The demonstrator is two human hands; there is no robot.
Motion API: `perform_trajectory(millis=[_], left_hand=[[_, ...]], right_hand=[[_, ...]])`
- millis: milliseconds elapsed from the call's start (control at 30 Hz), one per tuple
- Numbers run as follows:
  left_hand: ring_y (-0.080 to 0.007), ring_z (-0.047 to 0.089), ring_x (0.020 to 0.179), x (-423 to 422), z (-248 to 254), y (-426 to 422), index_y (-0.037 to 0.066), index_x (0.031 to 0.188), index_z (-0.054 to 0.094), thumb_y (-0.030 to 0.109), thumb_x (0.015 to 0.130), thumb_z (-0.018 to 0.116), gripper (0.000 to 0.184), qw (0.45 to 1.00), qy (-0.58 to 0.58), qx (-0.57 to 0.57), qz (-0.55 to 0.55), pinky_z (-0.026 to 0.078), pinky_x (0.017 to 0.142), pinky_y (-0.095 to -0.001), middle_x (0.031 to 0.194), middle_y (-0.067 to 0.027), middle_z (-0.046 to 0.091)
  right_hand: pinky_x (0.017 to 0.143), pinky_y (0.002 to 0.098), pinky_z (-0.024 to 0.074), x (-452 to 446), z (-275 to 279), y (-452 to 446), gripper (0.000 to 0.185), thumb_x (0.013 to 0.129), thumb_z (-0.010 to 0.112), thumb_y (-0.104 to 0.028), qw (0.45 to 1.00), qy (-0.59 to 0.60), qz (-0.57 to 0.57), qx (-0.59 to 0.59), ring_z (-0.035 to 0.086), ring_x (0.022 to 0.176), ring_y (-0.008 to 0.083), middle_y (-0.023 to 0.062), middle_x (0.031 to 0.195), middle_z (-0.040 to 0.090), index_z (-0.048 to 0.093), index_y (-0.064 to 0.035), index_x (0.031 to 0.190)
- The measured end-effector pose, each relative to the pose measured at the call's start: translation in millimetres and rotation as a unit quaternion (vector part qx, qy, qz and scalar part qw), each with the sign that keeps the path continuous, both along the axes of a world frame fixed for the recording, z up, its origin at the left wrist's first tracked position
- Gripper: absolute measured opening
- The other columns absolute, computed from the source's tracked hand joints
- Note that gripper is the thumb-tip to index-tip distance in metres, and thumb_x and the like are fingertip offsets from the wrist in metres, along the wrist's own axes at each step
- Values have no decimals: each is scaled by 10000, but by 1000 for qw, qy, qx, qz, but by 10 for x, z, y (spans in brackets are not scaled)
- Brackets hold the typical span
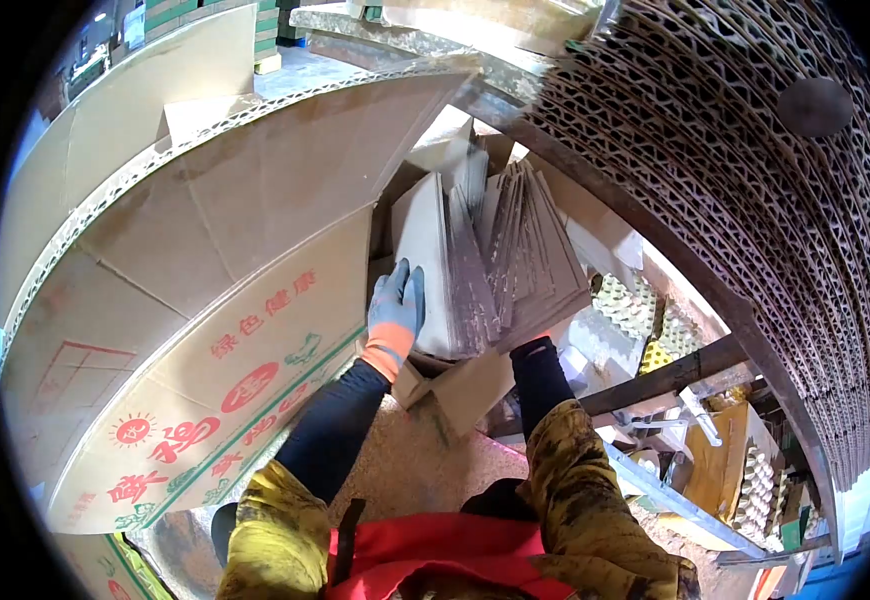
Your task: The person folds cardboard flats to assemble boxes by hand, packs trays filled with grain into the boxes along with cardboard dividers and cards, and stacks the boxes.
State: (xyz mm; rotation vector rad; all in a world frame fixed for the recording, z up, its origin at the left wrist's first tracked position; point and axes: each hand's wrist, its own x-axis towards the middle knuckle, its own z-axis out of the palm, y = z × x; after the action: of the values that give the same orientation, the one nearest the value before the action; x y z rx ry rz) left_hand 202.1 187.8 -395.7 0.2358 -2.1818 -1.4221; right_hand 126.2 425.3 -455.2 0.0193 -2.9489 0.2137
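Hands at either side of a loose bundle of flat cardboard sheets: left hand in a grey glove with an orange cuff, fingers extended and laid against the bundle's left side; right hand at the lower right edge, mostly hidden by the sheets, visible only as a sliver of orange, so impossible to tell whether spread or pinching.

To the left of the left hand, a large cardboard carton panel with red Chinese characters, a red oval and green trim, and above it a broad, plain cardboard flap with a corrugated edge.

Between the hands, the bundle itself, tilted, packed close near the left hand and fanned out towards the right; just below it, a loose cardboard piece; nearer the body, a red apron.

To the right of the right hand, pale egg trays, a yellow tray, a dark metal bar and a brown box. Farther right and higher, a tall mass of corrugated cardboard with wavy edges, bordered by a dark curved rail.
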Motion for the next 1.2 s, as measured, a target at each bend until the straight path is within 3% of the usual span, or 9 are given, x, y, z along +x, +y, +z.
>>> perform_trajectory(millis=[100,200,300,333,367,400,500,967,1200], left_hand=[[-400,544,1025,-24,-86,91,60,1202,576,314,892,603,401,997,68,-22,34,434,904,-412,1104,-249,583],[-273,480,1169,-132,-309,184,15,1287,439,207,914,601,449,972,130,186,-64,367,1003,-347,1281,-175,493],[-230,418,1255,-40,-42,228,-17,1369,355,162,943,551,501,956,134,229,-123,307,1064,-324,1366,-159,437],[-256,401,1275,37,134,263,-4,1394,339,159,945,539,518,961,141,204,-119,294,1075,-341,1384,-174,420],[-283,385,1295,101,303,297,8,1418,324,157,947,528,535,966,146,180,-115,281,1086,-358,1401,-189,402],[-356,346,1320,144,399,322,40,1439,316,179,948,508,545,976,160,116,-93,260,1100,-402,1423,-233,358],[-404,328,1316,412,600,381,45,1427,339,221,946,510,540,983,60,140,-100,263,1096,-427,1411,-261,351],[-411,346,1285,3471,1938,332,1,1400,353,187,929,490,524,970,-165,171,-47,285,1082,-428,1381,-261,383],[-373,327,1311,5143,3330,-237,-3,1404,339,197,953,451,506,951,-289,106,-37,263,1095,-414,1407,-224,375]], right_hand=[[1059,317,345,96,-7,-80,466,990,364,-305,985,-90,-76,128,446,1243,215,92,1407,440,401,-71,1392],[1073,314,330,119,10,-70,466,992,363,-309,978,-98,-85,165,436,1252,206,87,1421,429,407,-76,1393],[1050,376,361,42,-248,202,455,985,350,-305,948,297,69,89,426,1269,232,101,1371,472,414,-90,1381],[1034,376,376,89,-256,351,470,989,345,-314,951,211,133,-181,444,1242,227,100,1372,470,389,-83,1396],[1018,376,390,165,-232,558,485,994,340,-323,876,106,181,-435,461,1216,221,100,1374,468,365,-77,1411],[1003,376,405,255,-158,753,502,998,335,-331,728,-9,209,-653,478,1190,216,99,1376,466,341,-71,1426],[988,379,410,846,484,686,493,994,339,-336,610,-104,83,-781,484,1166,220,99,1347,473,352,-72,1411],[920,390,433,3919,3259,191,457,978,361,-356,642,-237,-141,-715,511,1053,242,98,1212,505,406,-79,1338],[887,395,445,4812,4383,-39,441,970,372,-366,648,-254,-163,-699,524,997,252,98,1145,520,432,-83,1302]])
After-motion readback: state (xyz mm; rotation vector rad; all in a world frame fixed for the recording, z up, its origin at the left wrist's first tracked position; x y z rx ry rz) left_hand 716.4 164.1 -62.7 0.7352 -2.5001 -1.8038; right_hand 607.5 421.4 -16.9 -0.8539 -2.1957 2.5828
